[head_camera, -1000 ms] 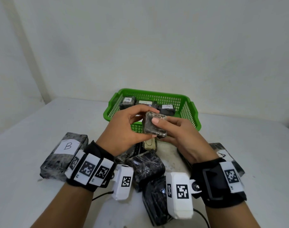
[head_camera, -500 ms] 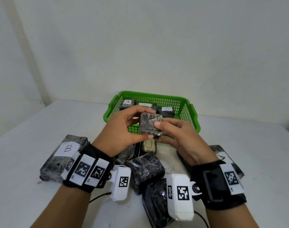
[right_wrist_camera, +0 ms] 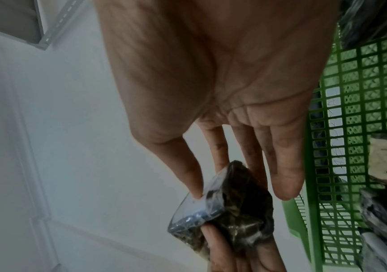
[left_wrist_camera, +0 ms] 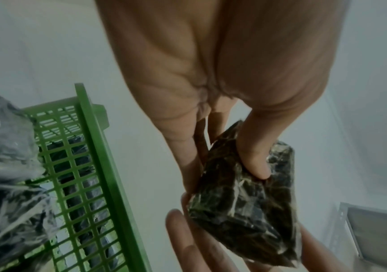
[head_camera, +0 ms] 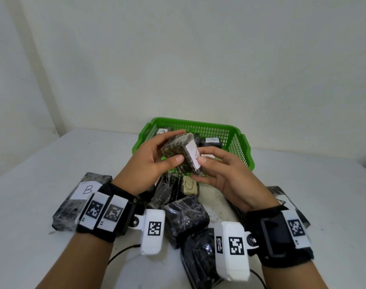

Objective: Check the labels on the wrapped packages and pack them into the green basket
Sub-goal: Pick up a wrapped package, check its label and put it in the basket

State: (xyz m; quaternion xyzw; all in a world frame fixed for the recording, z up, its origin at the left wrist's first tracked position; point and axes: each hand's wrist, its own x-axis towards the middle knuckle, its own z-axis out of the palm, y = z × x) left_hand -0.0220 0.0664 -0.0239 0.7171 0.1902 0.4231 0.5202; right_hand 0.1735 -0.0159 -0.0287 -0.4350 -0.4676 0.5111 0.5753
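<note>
A small dark wrapped package [head_camera: 181, 152] is held in the air just in front of the green basket [head_camera: 236, 142]. Its white label [head_camera: 193, 154] faces up and to the right. My left hand [head_camera: 155, 157] grips the package from the left, thumb on its near face [left_wrist_camera: 256, 165]. My right hand [head_camera: 221, 174] pinches it from the right, thumb on the label edge and fingers beneath [right_wrist_camera: 229, 191]. Inside the basket lie wrapped packages with white labels [head_camera: 212, 140]. Several more wrapped packages [head_camera: 186, 217] lie on the white table below my hands.
A long package labelled B [head_camera: 82, 197] lies at the left under my left wrist. Another labelled package [head_camera: 286, 197] lies at the right. A pale package marked with a curved letter [head_camera: 190, 185] sits just before the basket. A wall stands behind.
Both hands have turned the small package, so its white label, hidden before, now faces up. The package has also risen slightly toward the basket.
</note>
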